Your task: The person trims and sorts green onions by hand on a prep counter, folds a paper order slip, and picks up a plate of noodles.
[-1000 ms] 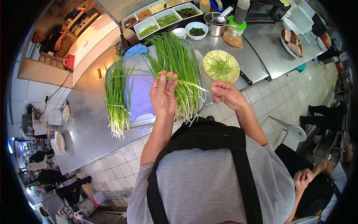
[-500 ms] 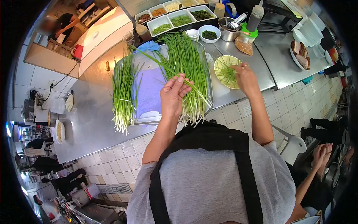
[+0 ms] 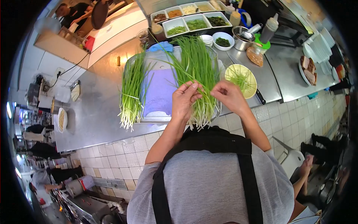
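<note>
Over the tray, my left hand (image 3: 185, 98) is closed in a pinch on a scallion (image 3: 201, 89), whose green length runs up and away. My right hand (image 3: 230, 96) is close beside it, fingers curled together; whatever they hold, if anything, is hidden. Beneath both hands lies a thick bunch of scallions (image 3: 197, 61), white ends towards me. A smaller tied bunch of scallions (image 3: 132, 89) lies on the tray's left side. Between the bunches, a purple sheet (image 3: 158, 89) covers the tray bottom. Right of the tray, a yellow bowl (image 3: 250, 83) holds loose green strands.
A knife (image 3: 260, 97) lies beside the yellow bowl. Behind the tray are a blue cloth (image 3: 161, 46), topping containers (image 3: 196, 24), a bowl of dark greens (image 3: 223, 41) and a metal pot (image 3: 241, 42). A plate of meat (image 3: 308, 71) stands far right. Other people work around the kitchen.
My right hand has left the yellow bowl and come left beside my left hand, leaving green strands in the bowl. My left hand keeps its pinch on the scallion. The view has shifted.
</note>
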